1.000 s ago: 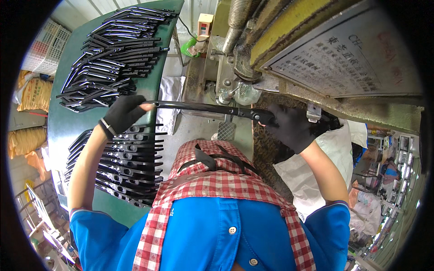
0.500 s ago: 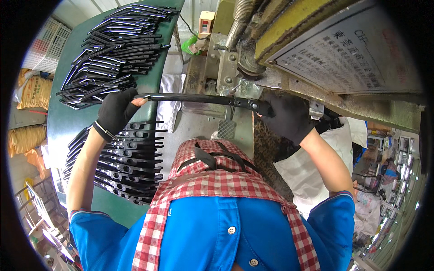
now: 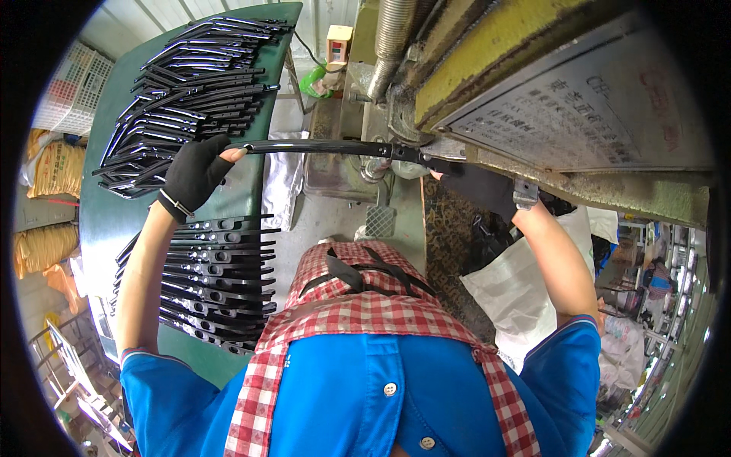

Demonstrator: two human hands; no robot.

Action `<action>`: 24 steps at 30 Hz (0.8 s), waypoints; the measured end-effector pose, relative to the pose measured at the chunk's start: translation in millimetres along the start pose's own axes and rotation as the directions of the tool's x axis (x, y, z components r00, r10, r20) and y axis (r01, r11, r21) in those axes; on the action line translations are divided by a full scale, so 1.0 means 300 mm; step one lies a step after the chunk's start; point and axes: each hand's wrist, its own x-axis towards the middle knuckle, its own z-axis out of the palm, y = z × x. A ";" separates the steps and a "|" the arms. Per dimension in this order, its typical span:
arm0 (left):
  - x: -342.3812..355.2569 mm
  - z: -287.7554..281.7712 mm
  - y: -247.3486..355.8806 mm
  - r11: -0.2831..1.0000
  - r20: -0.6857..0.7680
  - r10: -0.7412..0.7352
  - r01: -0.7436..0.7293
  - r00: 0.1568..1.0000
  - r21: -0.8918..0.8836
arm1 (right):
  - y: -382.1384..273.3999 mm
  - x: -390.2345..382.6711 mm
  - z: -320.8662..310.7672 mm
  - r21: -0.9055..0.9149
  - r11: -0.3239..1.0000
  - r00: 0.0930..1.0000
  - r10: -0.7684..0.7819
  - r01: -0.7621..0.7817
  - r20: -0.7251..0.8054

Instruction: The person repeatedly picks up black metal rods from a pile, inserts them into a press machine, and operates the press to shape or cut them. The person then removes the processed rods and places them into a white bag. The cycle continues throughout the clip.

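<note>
My left hand, in a black fingerless glove, grips the left end of a long glossy black bar. My right hand, also gloved, holds the bar's right end, partly hidden beneath the press's metal bracket. The bar lies level across the front of a greasy press, its holed right section at the working area under a threaded spindle. A large yellow-edged plate overhangs my right hand.
A green table at left holds several rows of black bars. A foot pedal sits below the press. A white sack lies at right; a small switch box stands at the back. Crates and bags line the far left.
Both hands and the bar have moved forward, toward the press; the bar's right end has gone further under the machine's head.
</note>
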 end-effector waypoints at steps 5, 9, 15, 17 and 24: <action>0.010 -0.011 0.019 0.999 -0.006 0.029 -0.029 1.000 0.018 | 0.046 -0.009 0.060 0.142 0.989 0.999 -0.026 0.029 -0.023; 0.030 -0.027 0.008 0.983 -0.042 0.051 -0.042 0.998 0.177 | 0.063 -0.003 0.057 0.183 0.983 0.996 -0.022 0.005 0.091; 0.059 -0.052 0.024 0.976 -0.012 0.035 -0.032 0.999 0.214 | 0.025 0.095 -0.051 0.097 0.989 0.922 0.065 -0.110 0.382; 0.052 -0.050 0.045 0.992 0.002 -0.002 0.002 1.000 0.127 | 0.017 0.117 -0.063 0.004 0.993 0.905 0.107 -0.119 0.411; 0.080 -0.008 -0.018 0.988 0.043 0.015 -0.022 0.999 0.154 | -0.025 0.129 -0.018 -0.227 0.962 0.862 0.239 -0.149 0.447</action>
